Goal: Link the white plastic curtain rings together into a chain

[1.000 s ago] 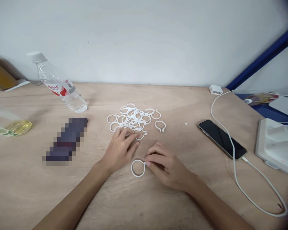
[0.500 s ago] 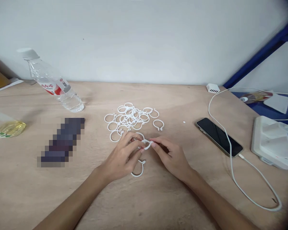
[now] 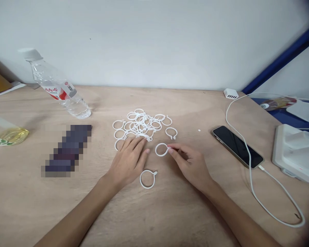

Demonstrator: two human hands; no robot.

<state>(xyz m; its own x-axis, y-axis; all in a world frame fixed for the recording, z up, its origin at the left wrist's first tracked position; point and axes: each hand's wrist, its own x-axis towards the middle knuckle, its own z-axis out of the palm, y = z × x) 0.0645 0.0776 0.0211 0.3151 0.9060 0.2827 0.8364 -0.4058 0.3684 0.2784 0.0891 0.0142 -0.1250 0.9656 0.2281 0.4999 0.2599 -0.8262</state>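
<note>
A white plastic ring (image 3: 156, 150) with a small clasp is pinched at its right side between the thumb and fingers of my right hand (image 3: 189, 161). To its left, my left hand (image 3: 128, 159) reaches over the near edge of a pile of similar rings (image 3: 141, 129). The fingers of that hand are stretched out and touch the rings, with the thumb apart. Part of the pile is hidden under them. One loose ring (image 3: 140, 179) lies closer to me, just below my left thumb. Another ring (image 3: 171, 128) rests right of the pile.
A clear water bottle (image 3: 59, 89) stands at the back left, near a blurred dark item (image 3: 69, 147) and a bag with yellow contents (image 3: 11, 137). On the right are a phone (image 3: 237, 145) with a white cable (image 3: 250, 178) and a white power strip (image 3: 293, 151).
My hands have moved apart. The ring that was between both hands is now in my right hand alone, and my left hand has moved left and away onto the pile.
</note>
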